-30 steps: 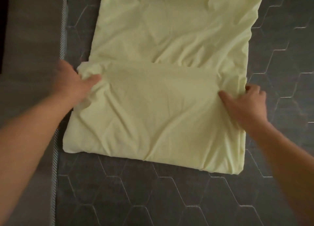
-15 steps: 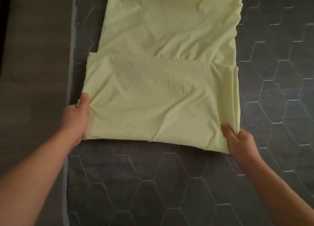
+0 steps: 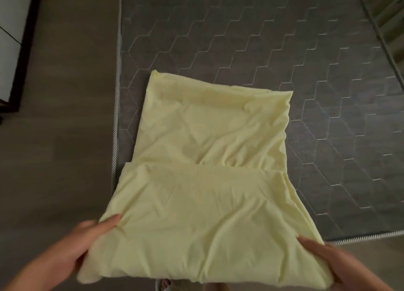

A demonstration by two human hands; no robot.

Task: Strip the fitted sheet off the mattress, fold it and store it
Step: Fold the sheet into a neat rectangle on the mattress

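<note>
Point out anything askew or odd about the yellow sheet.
The sheet is creased all over, and its folded edges do not line up: the near flap juts out left of the layer beneath. A small lump puckers near the far edge. The left hand and right hand hold its near end off the mattress.

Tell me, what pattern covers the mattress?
Quilted hexagons on the dark grey mattress, seen in the head view.

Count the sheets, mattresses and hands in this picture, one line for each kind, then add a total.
sheet: 1
mattress: 1
hands: 2, the left hand and the right hand, each gripping the sheet's near edge
Total: 4
</note>
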